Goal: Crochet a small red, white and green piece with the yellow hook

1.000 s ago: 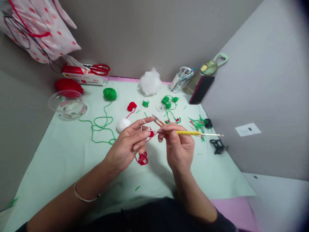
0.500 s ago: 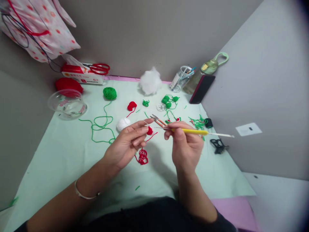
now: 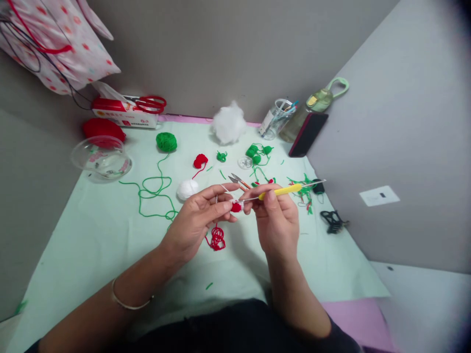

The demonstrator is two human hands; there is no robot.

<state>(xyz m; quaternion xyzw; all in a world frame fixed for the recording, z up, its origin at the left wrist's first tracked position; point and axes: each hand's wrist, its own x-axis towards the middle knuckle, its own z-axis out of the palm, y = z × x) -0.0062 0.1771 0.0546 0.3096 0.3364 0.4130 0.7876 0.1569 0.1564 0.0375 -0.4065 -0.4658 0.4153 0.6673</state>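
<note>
One yellow hook [image 3: 285,191], nearly sideways

Right hand [image 3: 276,215] curls closed around its middle, long axis rising slightly rightward; left tip meets a red-and-white piece [image 3: 236,207] pinched in the partly open left hand [image 3: 195,215], above the tabletop [image 3: 121,255].

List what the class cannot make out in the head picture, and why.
All in the head view:
Stitches of the red-and-white piece: too small, partly covered by the left hand.
Whether the tip of the yellow-handled hook catches a loop: too fine.
Near end of the orange snips: behind the right hand.
Small print on the tissue box: blurred.
Upper part of the spotted cloth: cut off by the top edge.
</note>
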